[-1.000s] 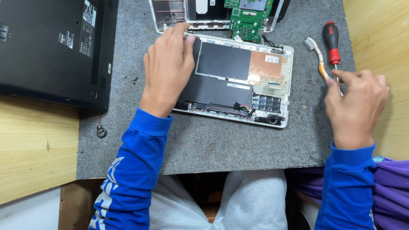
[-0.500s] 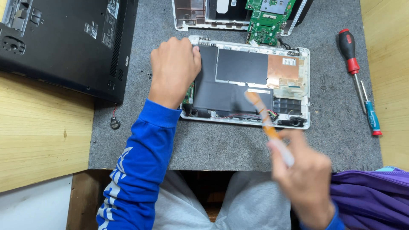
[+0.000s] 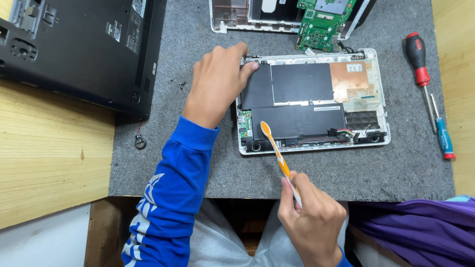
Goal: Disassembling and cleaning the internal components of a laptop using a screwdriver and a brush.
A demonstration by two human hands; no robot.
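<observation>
Left hand [image 3: 217, 81] pressing flat on opened white laptop base [image 3: 378, 106], right hand [image 3: 311, 217] fingers gripping orange-and-white toothbrush [image 3: 277, 153], head over black battery [image 3: 302, 121], grey mat [image 3: 376, 170] on counter

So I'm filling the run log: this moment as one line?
left hand: steadies opened laptop | right hand: holds toothbrush, head on board | screwdrivers: on mat

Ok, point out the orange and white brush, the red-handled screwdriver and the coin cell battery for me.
orange and white brush [image 3: 277, 151], head view, on its orange neck.
red-handled screwdriver [image 3: 417, 57], head view, on its handle.
coin cell battery [image 3: 140, 143], head view, on the round cell's face.
</observation>
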